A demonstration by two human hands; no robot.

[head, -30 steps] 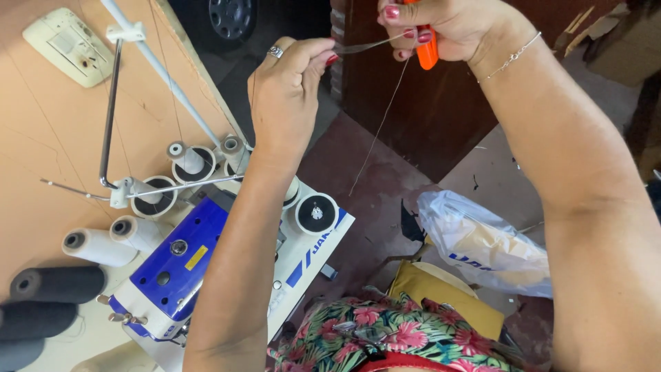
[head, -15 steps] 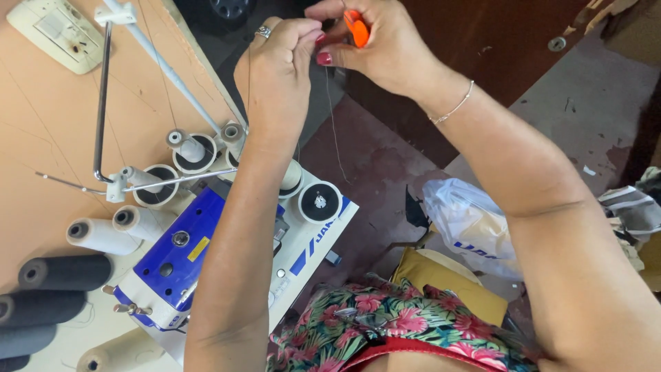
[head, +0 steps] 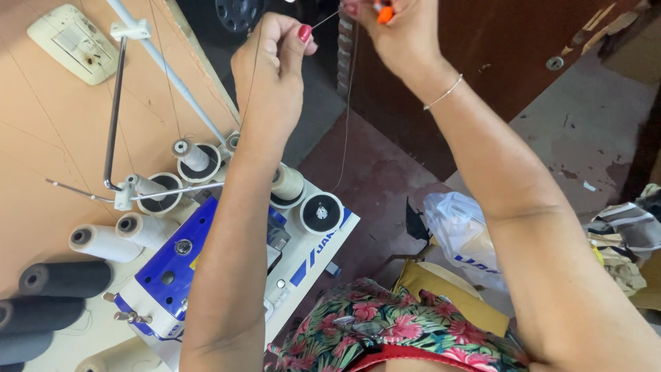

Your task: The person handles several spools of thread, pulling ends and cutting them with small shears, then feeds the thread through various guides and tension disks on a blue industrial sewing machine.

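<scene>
Stretching across a tan table, a blue-and-white sewing machine stands below raised arms, with white thread cones and dark spools at its side. Above it, the left hand has its grip pinched on a thin thread that hangs down toward the machine. The right hand, just beside, has its grip closed around small orange-handled snips at the thread's upper end.

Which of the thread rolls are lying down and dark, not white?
The dark grey spools at the bottom left lie on their sides, stacked together. The white cones lie above them; others stand upright on the machine.
</scene>
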